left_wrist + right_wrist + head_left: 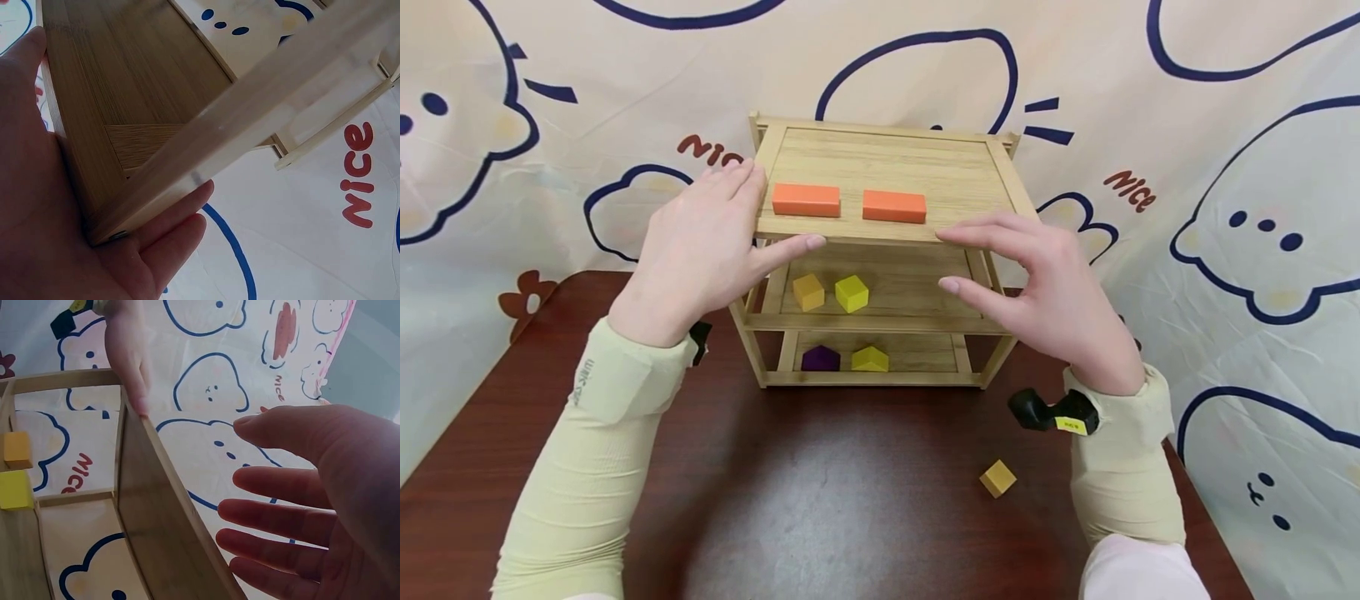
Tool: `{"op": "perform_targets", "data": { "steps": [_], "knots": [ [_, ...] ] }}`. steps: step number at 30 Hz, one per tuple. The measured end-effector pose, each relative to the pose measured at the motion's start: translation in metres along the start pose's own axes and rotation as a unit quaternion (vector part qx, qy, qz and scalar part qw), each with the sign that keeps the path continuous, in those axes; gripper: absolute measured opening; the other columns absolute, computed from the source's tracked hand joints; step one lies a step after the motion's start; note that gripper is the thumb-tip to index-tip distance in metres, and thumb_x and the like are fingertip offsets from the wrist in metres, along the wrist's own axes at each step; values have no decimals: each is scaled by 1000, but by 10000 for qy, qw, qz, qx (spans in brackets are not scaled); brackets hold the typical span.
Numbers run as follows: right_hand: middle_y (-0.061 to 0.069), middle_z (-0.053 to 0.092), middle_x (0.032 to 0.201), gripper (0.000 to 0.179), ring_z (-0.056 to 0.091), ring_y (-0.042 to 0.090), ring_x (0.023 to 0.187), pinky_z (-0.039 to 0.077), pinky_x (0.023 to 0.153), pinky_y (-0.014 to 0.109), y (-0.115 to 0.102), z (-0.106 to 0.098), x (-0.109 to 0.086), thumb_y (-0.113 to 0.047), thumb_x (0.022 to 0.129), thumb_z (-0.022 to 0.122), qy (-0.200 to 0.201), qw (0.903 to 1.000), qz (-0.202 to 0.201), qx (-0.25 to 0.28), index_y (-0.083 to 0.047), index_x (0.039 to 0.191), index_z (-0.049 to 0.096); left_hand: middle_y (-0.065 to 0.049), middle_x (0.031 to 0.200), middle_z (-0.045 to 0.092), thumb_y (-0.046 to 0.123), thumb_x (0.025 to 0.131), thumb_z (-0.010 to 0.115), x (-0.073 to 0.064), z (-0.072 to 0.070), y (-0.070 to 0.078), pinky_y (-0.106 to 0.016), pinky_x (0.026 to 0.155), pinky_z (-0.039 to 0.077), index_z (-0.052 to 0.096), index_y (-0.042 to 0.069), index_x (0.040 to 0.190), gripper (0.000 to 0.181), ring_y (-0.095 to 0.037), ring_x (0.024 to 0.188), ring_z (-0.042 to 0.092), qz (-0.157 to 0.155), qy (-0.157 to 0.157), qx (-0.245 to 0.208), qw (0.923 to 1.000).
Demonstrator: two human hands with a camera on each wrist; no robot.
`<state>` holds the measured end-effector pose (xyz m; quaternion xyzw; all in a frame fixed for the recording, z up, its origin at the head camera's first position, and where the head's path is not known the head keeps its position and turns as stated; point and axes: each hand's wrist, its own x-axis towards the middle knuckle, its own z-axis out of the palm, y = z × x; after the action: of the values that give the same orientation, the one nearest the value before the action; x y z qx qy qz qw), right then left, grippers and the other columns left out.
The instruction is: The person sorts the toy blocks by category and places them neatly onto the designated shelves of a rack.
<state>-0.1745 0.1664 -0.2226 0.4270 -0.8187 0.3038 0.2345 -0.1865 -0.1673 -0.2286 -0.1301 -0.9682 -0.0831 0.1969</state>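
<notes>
A three-tier wooden shelf point(887, 158) stands on the table. My left hand point(703, 242) rests against its top left front corner, thumb along the front edge and straight fingers along the side; the left wrist view shows the palm by the corner. My right hand point(1037, 283) hovers before the right front edge, holding nothing, its fingers point(275, 515) spread apart from the wood. Two orange-red rectangular blocks point(806, 200) lie on the top board. An orange block point(808, 292) and a yellow block point(852, 293) sit on the middle tier.
On the bottom tier are a purple block point(821, 359) and another yellow block point(870, 360). A loose tan-yellow block point(997, 478) lies on the dark brown table point(820, 500), right of centre. A patterned cloth point(1240, 317) hangs behind and beside the shelf.
</notes>
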Motion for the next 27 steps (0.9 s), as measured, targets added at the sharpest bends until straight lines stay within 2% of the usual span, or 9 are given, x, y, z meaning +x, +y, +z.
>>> {"op": "perform_targets", "data": {
  "steps": [4, 11, 15, 18, 19, 21, 27],
  "knots": [
    [-1, 71, 120, 44, 65, 16, 110, 45, 91, 35, -2, 0, -10, -12, 82, 86, -14, 10000, -13, -39, -13, 124, 75, -23, 149, 46, 84, 86, 47, 0, 0, 1, -62, 104, 39, 42, 2, 151, 105, -42, 135, 45, -10, 6, -14, 10000],
    [-3, 70, 120, 46, 64, 15, 109, 49, 91, 27, -7, 4, -28, -10, 81, 86, -195, 9997, 6, 116, -14, 125, 74, -23, 150, 46, 83, 87, 48, -1, -1, 1, -62, 104, 39, 40, 3, 152, 104, -42, 135, 44, -24, -2, -33, 10000],
    [-4, 68, 122, 44, 64, 8, 92, 49, 65, 18, -5, 8, -40, -11, 83, 86, -479, 9986, 88, 224, -15, 125, 74, -23, 149, 46, 83, 87, 48, -1, -1, 1, -62, 103, 40, 41, 3, 152, 104, -41, 135, 45, -32, 8, -35, 10000],
    [-6, 67, 123, 44, 61, 3, 80, 45, 49, 17, -2, 11, -49, -14, 84, 85, -732, 9966, 325, 211, -17, 126, 73, -23, 150, 46, 84, 87, 47, -1, -1, 1, -62, 104, 39, 40, 3, 152, 105, -42, 135, 45, -42, -11, -37, 10000],
    [-7, 67, 123, 44, 59, 2, 77, 46, 49, 19, -1, 12, -51, -16, 85, 85, -810, 9957, 414, 193, -18, 127, 73, -23, 150, 46, 84, 87, 47, -1, -1, 0, -62, 104, 39, 40, 2, 153, 105, -42, 135, 44, -47, -18, -36, 10000],
    [-6, 67, 123, 43, 62, 4, 84, 49, 52, 22, 1, 13, -55, -18, 86, 85, -930, 9940, 558, 138, -19, 127, 73, -23, 150, 46, 84, 87, 47, -1, -1, 0, -62, 104, 39, 40, 2, 153, 105, -42, 135, 44, -54, -20, -38, 10000],
    [-6, 69, 121, 41, 65, 9, 105, 56, 75, 29, 10, 18, -64, -22, 87, 84, -1158, 9911, 659, -7, -19, 126, 73, -22, 149, 47, 84, 87, 47, -2, -1, 2, -61, 103, 40, 40, 3, 153, 105, -41, 134, 45, -50, -5, -43, 10000]
  ]
}}
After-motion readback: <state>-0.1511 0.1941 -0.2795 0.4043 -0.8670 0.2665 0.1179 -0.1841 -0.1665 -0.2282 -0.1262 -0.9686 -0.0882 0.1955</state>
